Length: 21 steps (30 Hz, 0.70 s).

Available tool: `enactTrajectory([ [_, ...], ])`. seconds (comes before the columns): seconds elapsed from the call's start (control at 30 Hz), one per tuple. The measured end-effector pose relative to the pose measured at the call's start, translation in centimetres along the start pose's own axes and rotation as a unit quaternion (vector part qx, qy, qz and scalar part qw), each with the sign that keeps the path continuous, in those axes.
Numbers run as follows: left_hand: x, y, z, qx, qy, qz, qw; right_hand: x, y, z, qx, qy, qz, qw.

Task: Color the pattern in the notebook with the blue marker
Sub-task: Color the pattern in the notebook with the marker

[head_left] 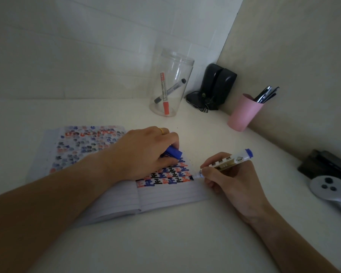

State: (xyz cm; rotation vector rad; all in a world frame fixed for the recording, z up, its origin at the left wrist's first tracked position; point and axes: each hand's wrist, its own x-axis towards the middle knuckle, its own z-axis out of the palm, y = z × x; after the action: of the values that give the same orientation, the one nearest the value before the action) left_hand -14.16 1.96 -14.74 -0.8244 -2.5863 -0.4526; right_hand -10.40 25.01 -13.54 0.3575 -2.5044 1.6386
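An open lined notebook (165, 198) lies on the white desk. Its right page carries a pattern (169, 177) of blue, red and black shapes. My right hand (230, 182) grips the blue marker (224, 164), whose tip touches the right edge of the pattern. My left hand (146, 152) rests on the right page, pressing it down, and holds the blue marker cap (174, 151) between its fingers. A gold ring sits on one finger of that hand. The left hand hides the upper part of the pattern.
A clear jar (170, 83) holding a red and a black marker stands behind the notebook. A black device (215, 87) sits in the corner, a pink cup (244, 113) with pens beside the right wall. A dark object (327, 166) and a grey disc (331, 188) lie far right.
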Motion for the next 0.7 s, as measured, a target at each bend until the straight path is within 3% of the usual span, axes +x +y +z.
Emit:
enactTrajectory([
  [0.7,-0.08,0.07,-0.19,-0.004,-0.009,-0.007,1.0,0.54,0.59,0.03,-0.011,0.032,0.003,0.999],
])
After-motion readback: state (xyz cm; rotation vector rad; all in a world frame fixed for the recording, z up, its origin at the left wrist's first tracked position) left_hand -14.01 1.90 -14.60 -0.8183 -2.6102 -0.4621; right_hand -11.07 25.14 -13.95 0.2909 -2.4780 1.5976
